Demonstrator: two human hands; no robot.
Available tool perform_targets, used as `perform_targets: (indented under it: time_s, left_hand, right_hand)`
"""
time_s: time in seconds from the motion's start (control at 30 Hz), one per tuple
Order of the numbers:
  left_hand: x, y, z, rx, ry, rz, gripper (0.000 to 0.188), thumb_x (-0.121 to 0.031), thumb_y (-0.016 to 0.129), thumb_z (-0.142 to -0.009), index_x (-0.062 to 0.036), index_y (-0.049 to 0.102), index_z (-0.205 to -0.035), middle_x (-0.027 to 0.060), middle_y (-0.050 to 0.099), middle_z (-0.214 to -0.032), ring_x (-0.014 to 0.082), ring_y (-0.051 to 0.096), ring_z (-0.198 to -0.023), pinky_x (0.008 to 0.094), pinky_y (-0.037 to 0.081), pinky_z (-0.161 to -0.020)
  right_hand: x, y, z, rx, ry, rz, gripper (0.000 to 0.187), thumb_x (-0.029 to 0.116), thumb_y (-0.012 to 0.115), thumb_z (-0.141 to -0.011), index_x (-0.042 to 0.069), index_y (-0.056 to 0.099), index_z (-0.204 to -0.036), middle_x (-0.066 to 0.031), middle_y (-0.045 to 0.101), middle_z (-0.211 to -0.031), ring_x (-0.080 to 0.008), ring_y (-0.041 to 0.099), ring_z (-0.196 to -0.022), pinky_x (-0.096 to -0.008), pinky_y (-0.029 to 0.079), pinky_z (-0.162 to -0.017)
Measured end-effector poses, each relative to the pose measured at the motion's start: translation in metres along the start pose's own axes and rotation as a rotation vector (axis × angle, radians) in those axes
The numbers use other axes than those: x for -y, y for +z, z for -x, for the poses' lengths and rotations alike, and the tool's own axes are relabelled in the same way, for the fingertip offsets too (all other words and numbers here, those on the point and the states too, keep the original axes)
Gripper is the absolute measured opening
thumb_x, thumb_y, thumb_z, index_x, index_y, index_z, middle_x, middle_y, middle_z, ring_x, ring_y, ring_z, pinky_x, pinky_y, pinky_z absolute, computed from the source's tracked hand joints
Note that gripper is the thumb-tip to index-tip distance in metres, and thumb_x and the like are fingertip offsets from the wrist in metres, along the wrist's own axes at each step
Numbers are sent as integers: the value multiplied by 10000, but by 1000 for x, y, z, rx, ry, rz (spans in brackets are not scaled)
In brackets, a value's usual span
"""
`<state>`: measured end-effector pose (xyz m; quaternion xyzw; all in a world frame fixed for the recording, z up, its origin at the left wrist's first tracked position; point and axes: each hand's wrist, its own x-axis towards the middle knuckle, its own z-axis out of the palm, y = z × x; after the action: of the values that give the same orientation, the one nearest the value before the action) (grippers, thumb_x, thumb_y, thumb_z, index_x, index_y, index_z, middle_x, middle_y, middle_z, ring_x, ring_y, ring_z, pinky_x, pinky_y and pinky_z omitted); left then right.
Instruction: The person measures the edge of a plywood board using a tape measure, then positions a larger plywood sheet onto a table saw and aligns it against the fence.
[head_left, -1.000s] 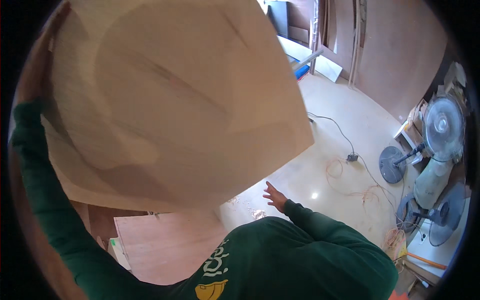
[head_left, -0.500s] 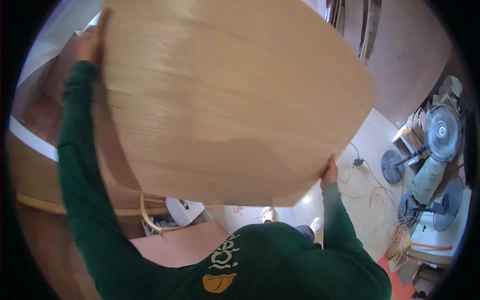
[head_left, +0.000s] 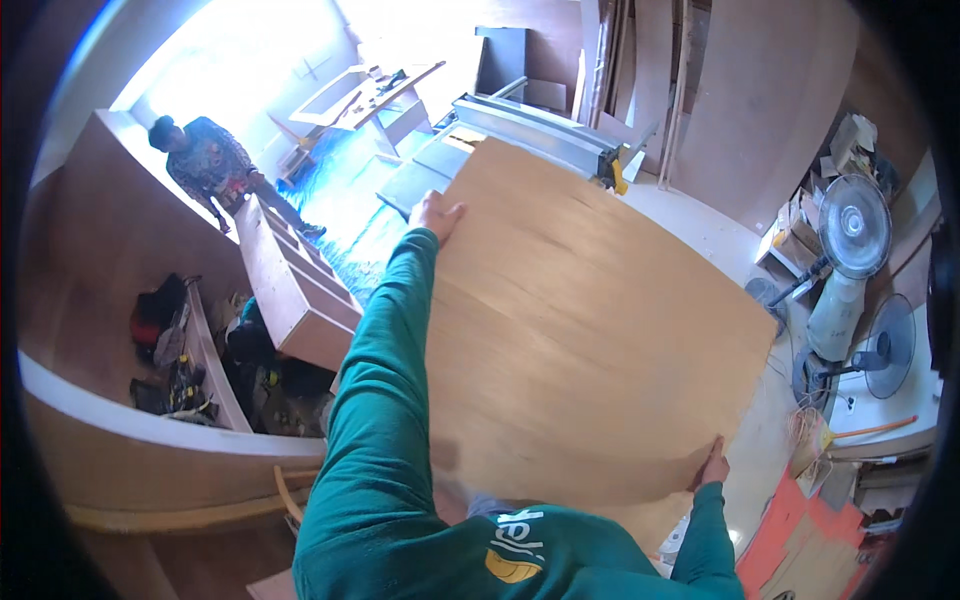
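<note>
A large light-brown plywood sheet (head_left: 590, 330) fills the middle of the view, tilted in front of my body. My left hand (head_left: 436, 216) grips its left edge near the far corner, with the thumb lying on the face. On the near right edge, my right hand (head_left: 714, 466) is closed round the board low down. The fingers behind the sheet are hidden from me. Just past the sheet's far edge stands a table saw (head_left: 540, 125) with a long metal fence.
A co-worker (head_left: 215, 165) stands far left beside a wooden compartment frame (head_left: 290, 275). Tools (head_left: 180, 385) lie in an alcove at left. Standing fans (head_left: 852, 225) and loose cables line the right side. Tall panels (head_left: 770, 100) lean at the back right, and a workbench (head_left: 370, 100) stands far off.
The sheet has come down and right in view, uncovering the saw, the co-worker and the bright far room. My left hand has moved right with it; both hands keep hold.
</note>
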<state>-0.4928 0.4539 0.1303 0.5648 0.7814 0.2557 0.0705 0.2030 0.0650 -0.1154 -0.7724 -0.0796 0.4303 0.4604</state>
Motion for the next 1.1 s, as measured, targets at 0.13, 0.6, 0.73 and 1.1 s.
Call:
perform_targets:
  time_s: [0.13,0.6,0.73,1.1]
  left_hand:
    - [5,48,-44,114,97,-29,693,-548,735,-835,17,628,-1222,247,690,-1169,391,651,-1139,437,519,-989]
    - [13,163,-170,117,210,-228,558,-566,630,-887,-36,791,-955,222,708,-1124,361,612,-1163,425,474,-1039]
    - [13,176,-182,159,250,-331,559,-593,628,-880,-72,803,-985,185,710,-1091,333,554,-1201,401,439,-1069]
    - [5,169,-171,206,124,-226,628,-589,724,-832,-9,753,-1071,190,592,-1223,328,536,-1207,417,467,-1037]
  right_hand:
    - [-12,5,33,-179,19,114,675,646,666,-898,-5,638,-1075,-119,689,-1049,-240,678,-900,-367,557,-826]
    - [20,69,91,-376,20,156,883,717,641,-865,-133,674,-1100,-150,674,-1082,-253,590,-990,-403,470,-894]
    - [35,72,95,-423,59,286,875,714,659,-855,-112,659,-1145,-150,684,-1101,-242,611,-1046,-400,477,-932]
    - [82,70,75,-354,30,263,896,701,674,-853,-152,661,-1125,-184,678,-1163,-239,603,-1059,-390,468,-942]
